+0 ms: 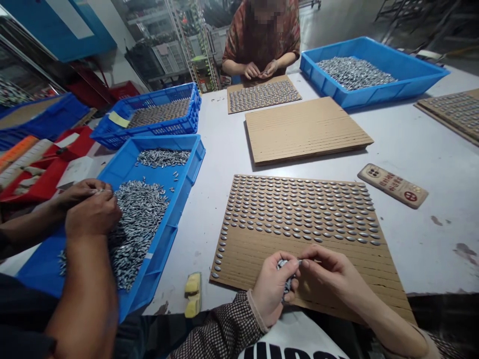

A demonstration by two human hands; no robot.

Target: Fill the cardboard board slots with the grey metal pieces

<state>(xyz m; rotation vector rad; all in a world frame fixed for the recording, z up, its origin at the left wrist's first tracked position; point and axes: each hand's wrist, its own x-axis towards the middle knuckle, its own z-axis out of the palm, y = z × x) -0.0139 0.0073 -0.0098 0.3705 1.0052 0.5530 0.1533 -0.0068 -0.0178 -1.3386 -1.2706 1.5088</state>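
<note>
My left hand (272,289) is curled around a handful of small grey metal pieces (287,285), over the near edge of a cardboard sheet (258,252). With thumb and forefinger pinched, my right hand (329,269) meets the left fingertips and grips one small metal piece (299,263). Rows of the same pointed oval metal pieces (299,199) cover the far half of the sheet, and a single column runs down its left side. Slits cross the bare cardboard nearer to me.
A blue tray (160,254) of loose pieces stands at left, with a co-worker's hands (93,207) over it. Stacked cardboard sheets (303,127) lie beyond mine. A phone-shaped case (392,185) is at right, yellow blocks (193,294) at the near edge. Another person (262,45) sits opposite.
</note>
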